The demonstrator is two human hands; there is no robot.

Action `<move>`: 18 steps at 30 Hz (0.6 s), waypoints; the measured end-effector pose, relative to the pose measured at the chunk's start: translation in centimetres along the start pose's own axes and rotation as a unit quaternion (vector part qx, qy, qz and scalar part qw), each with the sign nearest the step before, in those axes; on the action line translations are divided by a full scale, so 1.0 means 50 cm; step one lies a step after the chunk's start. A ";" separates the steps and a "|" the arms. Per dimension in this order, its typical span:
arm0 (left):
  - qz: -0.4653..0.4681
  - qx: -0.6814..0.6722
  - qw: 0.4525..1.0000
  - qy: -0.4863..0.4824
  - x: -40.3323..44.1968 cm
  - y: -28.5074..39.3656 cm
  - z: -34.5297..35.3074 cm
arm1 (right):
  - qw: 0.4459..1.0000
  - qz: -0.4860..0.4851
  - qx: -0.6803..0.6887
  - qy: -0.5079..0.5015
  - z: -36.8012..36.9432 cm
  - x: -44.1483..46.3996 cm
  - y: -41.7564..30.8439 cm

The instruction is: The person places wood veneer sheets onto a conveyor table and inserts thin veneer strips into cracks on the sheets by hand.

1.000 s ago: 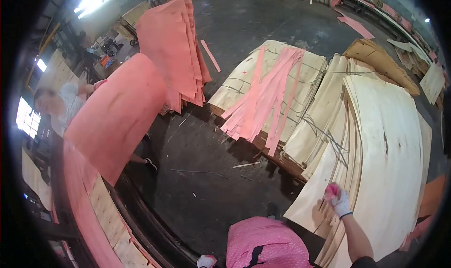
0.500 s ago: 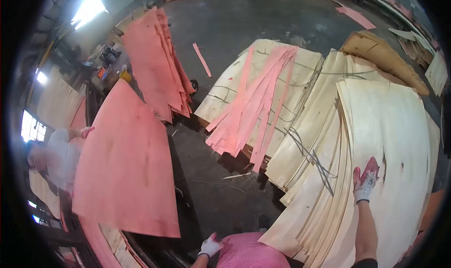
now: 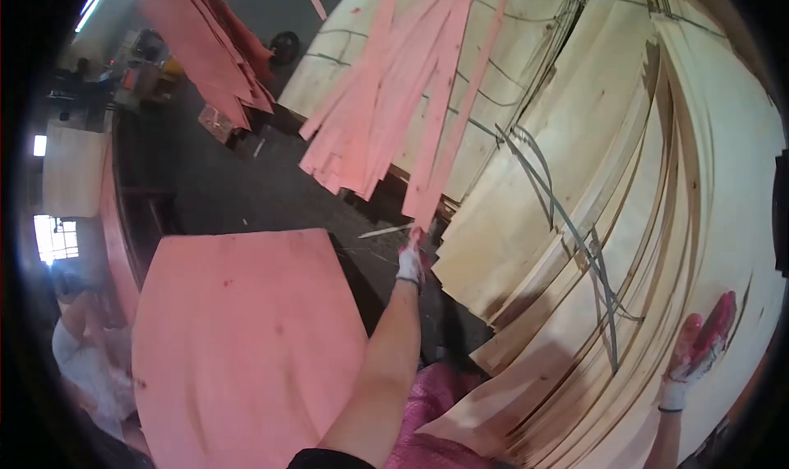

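My left hand (image 3: 412,259), in a white glove with reddish fingers, reaches forward with its fingers closed at the near end of a narrow pink veneer strip (image 3: 444,169). That strip lies with several other pink strips, fanned out across a pale veneer stack (image 3: 509,29). Over on the right, my right hand (image 3: 697,350) wears the same kind of glove. Its fingers are stretched out above the large pale veneer sheets (image 3: 735,223), and whether the palm touches them I cannot tell.
A large pink sheet (image 3: 246,329) spans the lower left beside another person (image 3: 86,354). More pink sheets (image 3: 201,38) hang at the upper left. Loose grey straps (image 3: 567,223) cross the pale stacks. Pink wrapped material (image 3: 427,420) lies directly below me.
My left hand has gone from low near my body forward to the pink strip. The view has shifted toward the stacks. The pink sheet at left has dropped lower and flatter.
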State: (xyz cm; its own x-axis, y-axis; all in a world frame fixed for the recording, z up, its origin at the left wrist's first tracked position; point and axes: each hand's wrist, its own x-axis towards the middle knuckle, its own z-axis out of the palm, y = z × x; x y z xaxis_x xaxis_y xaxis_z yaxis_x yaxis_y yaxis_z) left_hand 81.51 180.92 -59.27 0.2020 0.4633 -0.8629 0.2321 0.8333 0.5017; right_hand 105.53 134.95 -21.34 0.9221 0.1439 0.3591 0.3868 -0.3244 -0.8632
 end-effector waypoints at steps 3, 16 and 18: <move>-0.027 -0.135 0.990 -0.011 0.051 0.008 0.040 | 0.979 -0.057 -0.193 -0.028 -0.050 -0.008 0.031; 0.260 -0.191 0.941 -0.104 -0.658 0.184 -0.252 | 0.912 -0.169 -0.369 -0.053 -0.040 -0.022 -0.063; 0.293 -0.035 0.954 -0.053 -0.792 0.146 -0.341 | 0.818 -0.275 -0.490 -0.120 -0.140 -0.002 0.070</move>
State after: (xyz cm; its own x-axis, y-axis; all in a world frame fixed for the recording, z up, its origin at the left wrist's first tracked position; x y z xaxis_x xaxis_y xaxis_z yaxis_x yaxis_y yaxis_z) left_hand 58.99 173.78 -22.47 0.3727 0.8263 -0.4223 -0.0144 0.4602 0.8877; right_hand 106.86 127.27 -21.93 0.6235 0.6618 0.4163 0.6717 -0.7259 0.1478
